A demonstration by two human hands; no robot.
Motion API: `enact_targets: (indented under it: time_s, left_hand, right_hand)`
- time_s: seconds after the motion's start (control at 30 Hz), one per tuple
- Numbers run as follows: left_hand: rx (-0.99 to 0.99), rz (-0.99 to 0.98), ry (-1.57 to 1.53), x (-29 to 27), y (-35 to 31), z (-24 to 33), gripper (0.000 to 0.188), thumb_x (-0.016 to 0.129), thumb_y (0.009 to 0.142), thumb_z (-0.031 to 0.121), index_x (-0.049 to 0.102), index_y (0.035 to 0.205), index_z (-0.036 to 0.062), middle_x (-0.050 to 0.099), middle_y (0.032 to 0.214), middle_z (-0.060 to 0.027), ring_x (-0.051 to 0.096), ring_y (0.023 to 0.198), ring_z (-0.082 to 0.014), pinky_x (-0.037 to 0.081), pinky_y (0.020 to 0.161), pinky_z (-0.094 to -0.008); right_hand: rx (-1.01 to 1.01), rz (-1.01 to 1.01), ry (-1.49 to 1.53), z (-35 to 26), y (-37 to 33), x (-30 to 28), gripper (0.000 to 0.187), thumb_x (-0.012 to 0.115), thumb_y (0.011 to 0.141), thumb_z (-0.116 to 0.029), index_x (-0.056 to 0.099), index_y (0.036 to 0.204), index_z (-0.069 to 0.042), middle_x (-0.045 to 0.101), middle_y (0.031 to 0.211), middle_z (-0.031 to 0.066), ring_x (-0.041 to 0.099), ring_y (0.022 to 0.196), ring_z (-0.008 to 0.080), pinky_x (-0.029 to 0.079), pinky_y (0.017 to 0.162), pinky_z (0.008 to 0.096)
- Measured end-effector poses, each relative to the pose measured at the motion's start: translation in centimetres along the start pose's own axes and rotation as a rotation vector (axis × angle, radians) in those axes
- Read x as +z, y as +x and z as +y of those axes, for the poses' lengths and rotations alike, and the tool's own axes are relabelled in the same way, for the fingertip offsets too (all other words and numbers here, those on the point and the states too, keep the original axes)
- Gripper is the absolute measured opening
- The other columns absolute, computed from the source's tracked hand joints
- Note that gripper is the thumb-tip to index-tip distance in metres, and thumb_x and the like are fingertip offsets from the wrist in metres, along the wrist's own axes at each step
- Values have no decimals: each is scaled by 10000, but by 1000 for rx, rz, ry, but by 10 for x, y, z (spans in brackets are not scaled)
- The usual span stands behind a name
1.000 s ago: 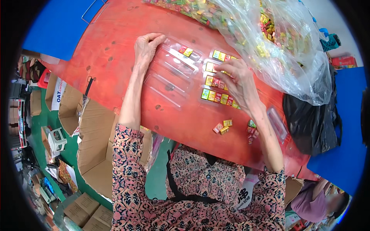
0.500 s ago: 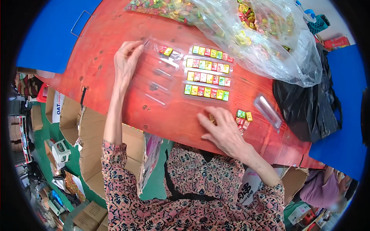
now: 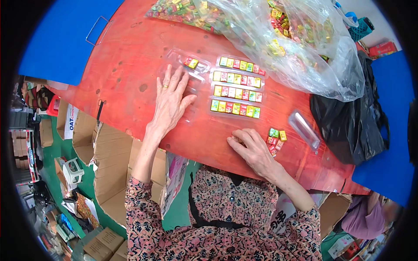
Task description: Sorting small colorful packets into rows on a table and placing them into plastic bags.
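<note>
Left hand: fingers slightly apart over clear tray. Right hand: fingers curled, grip unclear, beside loose candies.

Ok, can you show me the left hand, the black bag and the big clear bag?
Left hand [image 3: 168, 105]: head view, on the back of the hand.
Black bag [image 3: 346, 126]: head view, on its side.
Clear bag [image 3: 324, 71]: head view, on its crumpled plastic.

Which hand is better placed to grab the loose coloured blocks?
Probably the right hand: it's beside the loose blocks, while the left hand is farther away, over a clear tray.
</note>
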State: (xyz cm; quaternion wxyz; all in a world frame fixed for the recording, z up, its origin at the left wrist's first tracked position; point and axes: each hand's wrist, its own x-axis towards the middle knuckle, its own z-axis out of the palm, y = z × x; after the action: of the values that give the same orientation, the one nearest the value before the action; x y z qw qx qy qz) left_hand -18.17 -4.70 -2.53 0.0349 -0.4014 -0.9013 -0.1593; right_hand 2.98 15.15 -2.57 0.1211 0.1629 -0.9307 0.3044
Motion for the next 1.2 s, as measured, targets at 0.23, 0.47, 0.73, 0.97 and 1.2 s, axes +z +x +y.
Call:
enact_targets:
  time_s: [0.23, 0.47, 0.73, 0.97, 1.2]
  left_hand:
    - [-20, -33, 70, 6, 5, -1, 585, 585, 899, 295, 410, 1376, 5, 288, 1496, -160, 151, 1421, -369, 161, 1117, -579]
    - [40, 133, -465, -34, -10, 65, 382, 577, 904, 157, 528, 1231, -34, 523, 1268, -206, 467, 1216, -374, 383, 1011, -421]
    - [-167, -113, -1023, -5, -57, 125, 223, 558, 915, 61, 592, 1108, -46, 609, 1073, -143, 598, 986, -220, 471, 855, -302]
    - [-700, -211, -1922, 5, -69, 138, 416, 395, 1015, 327, 501, 1229, -13, 577, 1168, -120, 575, 1084, -215, 483, 925, -337]
    - [-866, -335, -2316, 9, -62, 139, 484, 339, 1021, 394, 512, 1210, -16, 608, 1118, -165, 621, 990, -230, 543, 789, -355]
  right_hand:
    - [-3, 17, -16, -2, 1, 1, 348, 560, 761, -56, 583, 1092, 47, 530, 1129, 162, 523, 1026, 308, 475, 866, 382]
    - [38, 60, 72, -5, -8, -4, 357, 566, 761, -57, 581, 1099, 58, 528, 1138, 182, 527, 1026, 323, 481, 861, 391]
    - [80, 127, 6, -11, -3, 4, 298, 591, 759, -50, 572, 1035, 62, 534, 1063, 158, 538, 983, 300, 483, 832, 378]
    - [101, 207, 212, -20, 4, -5, 382, 634, 750, -33, 595, 1122, 43, 563, 1134, 172, 546, 1029, 315, 477, 866, 369]
    - [167, 258, 7, -24, -5, -39, 444, 703, 722, -96, 601, 1136, 30, 567, 1158, 169, 534, 1059, 332, 447, 894, 427]
